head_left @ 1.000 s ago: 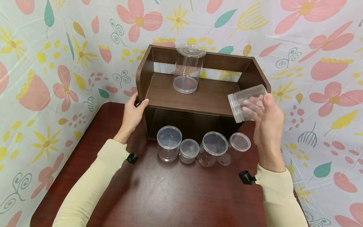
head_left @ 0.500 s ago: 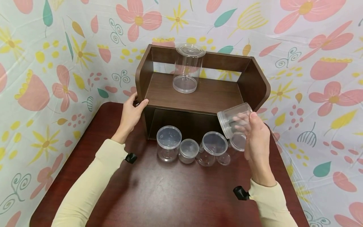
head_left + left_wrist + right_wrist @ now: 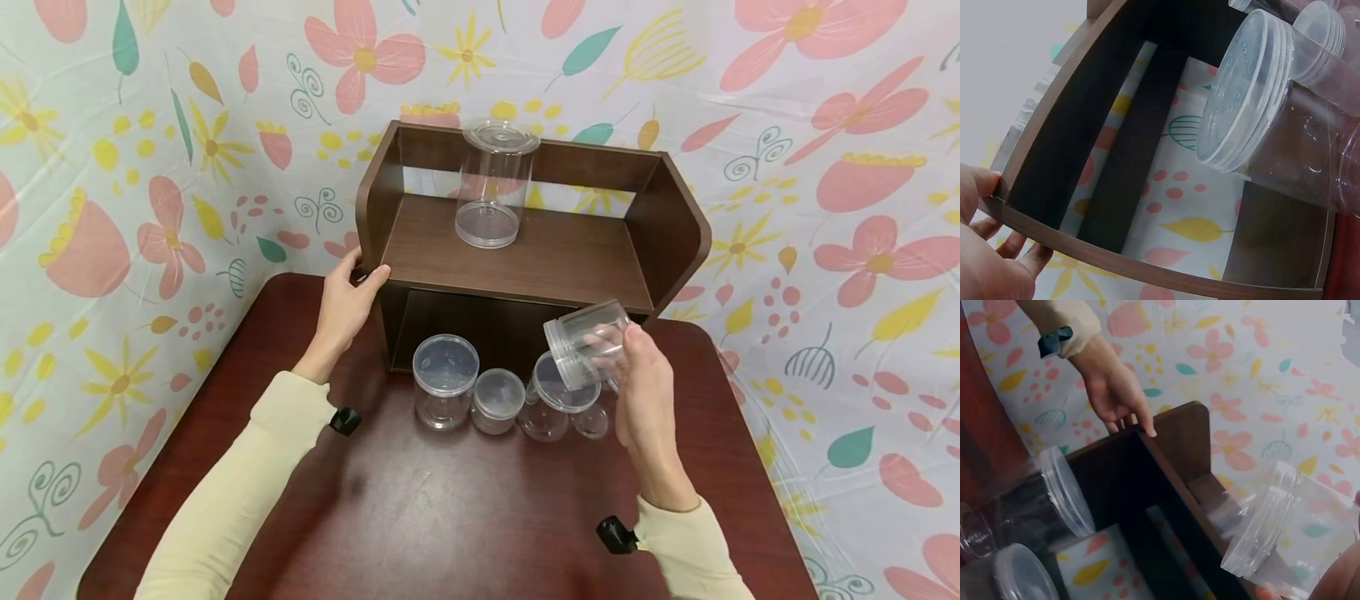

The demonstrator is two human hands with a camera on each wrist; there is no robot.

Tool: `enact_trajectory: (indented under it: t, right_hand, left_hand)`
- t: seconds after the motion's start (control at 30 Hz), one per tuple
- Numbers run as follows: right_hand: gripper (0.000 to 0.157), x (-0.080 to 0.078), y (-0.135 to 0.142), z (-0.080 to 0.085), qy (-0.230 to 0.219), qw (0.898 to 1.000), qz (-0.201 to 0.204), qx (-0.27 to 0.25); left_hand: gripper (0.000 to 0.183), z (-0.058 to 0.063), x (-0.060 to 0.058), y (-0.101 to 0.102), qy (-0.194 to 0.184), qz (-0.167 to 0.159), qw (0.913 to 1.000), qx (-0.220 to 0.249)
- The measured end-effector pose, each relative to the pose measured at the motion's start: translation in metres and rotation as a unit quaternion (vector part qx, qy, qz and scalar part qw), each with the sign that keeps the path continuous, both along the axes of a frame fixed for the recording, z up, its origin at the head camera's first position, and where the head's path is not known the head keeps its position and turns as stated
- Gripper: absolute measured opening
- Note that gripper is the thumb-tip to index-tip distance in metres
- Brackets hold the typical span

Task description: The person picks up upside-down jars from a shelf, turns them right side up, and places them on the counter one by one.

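My left hand [image 3: 345,308] grips the left side of the dark brown wooden shelf unit [image 3: 517,262], thumb on the front edge and fingers behind the panel, as the left wrist view also shows. In my right hand [image 3: 651,408] is a clear plastic jar [image 3: 588,343], held tilted with its ridged lid end pointing left. That jar hangs in front of the lower compartment and overlaps a lidded jar [image 3: 551,421] in the head view. A tall clear jar [image 3: 495,179] with a wide flat lid stands on the upper shelf, left of its middle.
Several clear lidded jars line the table in front of the lower compartment, among them a larger one [image 3: 446,379] at the left and a small one [image 3: 498,400] beside it. The dark red table [image 3: 427,517] reaches toward me. A flower-patterned curtain [image 3: 825,275] surrounds the back and sides.
My right hand has brought the jar down and to the left, from beside the upper shelf's right end to above the jars on the table. My left hand keeps its place on the shelf unit.
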State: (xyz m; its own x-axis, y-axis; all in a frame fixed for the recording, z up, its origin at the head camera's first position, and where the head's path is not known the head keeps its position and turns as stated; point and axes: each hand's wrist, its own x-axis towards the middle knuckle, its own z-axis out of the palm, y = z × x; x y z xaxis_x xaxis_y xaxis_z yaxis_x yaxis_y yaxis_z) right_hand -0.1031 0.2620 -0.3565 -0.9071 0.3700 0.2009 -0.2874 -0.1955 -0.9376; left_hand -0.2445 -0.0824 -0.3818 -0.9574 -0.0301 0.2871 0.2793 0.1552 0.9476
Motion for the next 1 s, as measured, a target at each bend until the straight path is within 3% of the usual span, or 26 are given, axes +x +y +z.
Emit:
enact_trajectory:
  t: [0.27,0.5,0.63,0.77,1.0]
  right_hand:
    - [0.029,0.002,-0.011,-0.015,0.015,0.999,0.038,0.018]
    - [0.038,0.003,-0.021,-0.026,0.024,0.998,0.059,0.013]
    - [0.042,0.004,-0.026,-0.029,0.017,0.998,0.066,0.010]
    - [0.040,0.004,-0.031,-0.032,0.005,0.998,0.068,0.007]
    - [0.044,0.004,-0.041,-0.037,-0.013,0.997,0.077,0.018]
  left_hand:
    - [0.053,-0.003,0.013,0.000,0.003,0.007,0.9999,-0.011]
    - [0.051,-0.010,0.035,0.008,0.051,0.065,0.9944,0.065]
    - [0.046,-0.014,0.050,0.013,0.078,0.089,0.9895,0.084]
    - [0.041,-0.022,0.063,0.019,0.090,0.056,0.9905,0.088]
    - [0.041,-0.037,0.081,0.028,0.064,-0.034,0.9958,0.057]
